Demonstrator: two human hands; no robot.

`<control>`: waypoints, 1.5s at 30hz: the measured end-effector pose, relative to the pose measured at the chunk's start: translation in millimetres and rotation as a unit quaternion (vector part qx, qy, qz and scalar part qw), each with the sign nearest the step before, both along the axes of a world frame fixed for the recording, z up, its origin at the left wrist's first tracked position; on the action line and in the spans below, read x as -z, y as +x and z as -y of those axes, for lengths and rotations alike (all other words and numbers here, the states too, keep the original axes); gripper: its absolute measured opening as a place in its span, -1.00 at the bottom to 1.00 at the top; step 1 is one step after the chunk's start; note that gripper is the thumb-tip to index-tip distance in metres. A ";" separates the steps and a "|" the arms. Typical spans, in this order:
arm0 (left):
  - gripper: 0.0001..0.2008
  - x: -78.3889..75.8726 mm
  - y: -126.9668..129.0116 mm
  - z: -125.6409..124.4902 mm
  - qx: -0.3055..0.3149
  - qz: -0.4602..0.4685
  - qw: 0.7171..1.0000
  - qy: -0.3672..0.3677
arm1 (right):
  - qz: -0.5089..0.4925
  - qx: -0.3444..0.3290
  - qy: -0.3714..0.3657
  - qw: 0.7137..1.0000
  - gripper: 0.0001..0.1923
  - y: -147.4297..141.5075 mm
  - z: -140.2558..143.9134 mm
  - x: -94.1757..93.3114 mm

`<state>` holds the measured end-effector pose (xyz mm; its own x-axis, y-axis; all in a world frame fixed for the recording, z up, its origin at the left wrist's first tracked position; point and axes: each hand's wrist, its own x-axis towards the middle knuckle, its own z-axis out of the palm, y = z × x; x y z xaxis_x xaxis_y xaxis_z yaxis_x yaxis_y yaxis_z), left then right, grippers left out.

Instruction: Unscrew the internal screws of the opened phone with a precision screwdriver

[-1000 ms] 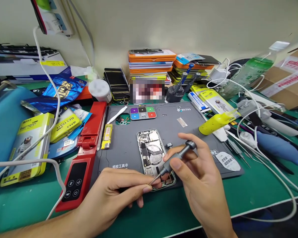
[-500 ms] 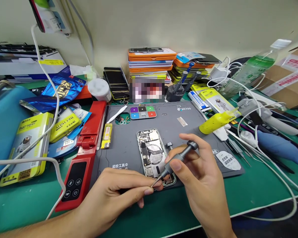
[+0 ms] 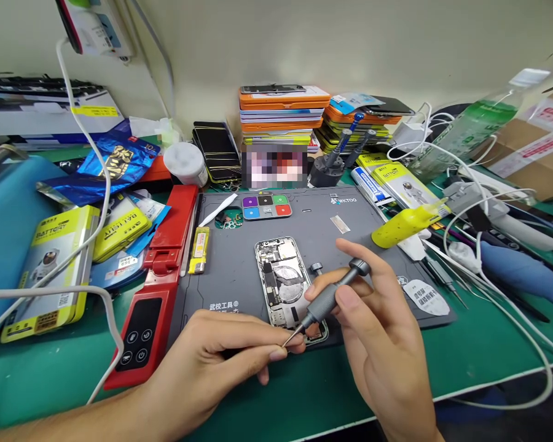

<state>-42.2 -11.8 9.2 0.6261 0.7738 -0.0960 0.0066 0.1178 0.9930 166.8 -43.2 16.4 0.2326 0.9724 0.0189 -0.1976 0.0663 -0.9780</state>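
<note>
My right hand [image 3: 378, 331] holds a grey precision screwdriver [image 3: 322, 304] slantwise, thumb on the handle and index finger raised by its round cap. Its thin tip points down to my left hand [image 3: 225, 353], whose thumb and index finger are pinched together right at the tip. Anything small between those fingertips is hidden. Just behind both hands lies an opened phone [image 3: 288, 273] with its inner parts bare, its near end partly covered by fingers. A second dark round cap [image 3: 316, 268] shows beside my right fingers; the rest of it is hidden.
The phone lies on a grey work mat [image 3: 239, 258]. Left of it are a phone battery [image 3: 199, 250] and a red device [image 3: 141, 331]. A colour-block tray [image 3: 266, 207] sits behind. A yellow bottle [image 3: 399, 227], tweezers [image 3: 447, 279] and white cables [image 3: 534, 331] are at right.
My right thumb has shifted up along the screwdriver's handle toward the cap. The left hand keeps its pinch at the tip. The whole view has moved very slightly.
</note>
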 end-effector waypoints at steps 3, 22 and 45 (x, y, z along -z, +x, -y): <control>-0.77 0.3 -0.1 -0.1 -0.003 -0.002 1.000 0.003 | 0.006 0.004 -0.013 1.000 -0.59 -0.2 0.1 0.9; -0.71 -1.1 1.0 -1.2 0.001 0.028 1.000 0.012 | -0.028 -0.012 -0.016 0.999 -0.59 -1.2 -0.9 -1.0; -0.74 3.1 -1.0 -2.2 0.009 -0.004 0.999 0.045 | -0.031 -0.025 -0.016 0.999 -0.59 0.1 -0.6 -0.4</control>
<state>-43.2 -9.6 6.1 0.6398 0.7679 -0.0314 0.0167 0.0270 0.9995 166.9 -42.6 16.7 0.1843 0.9825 -0.0259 -0.2601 0.0233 -0.9653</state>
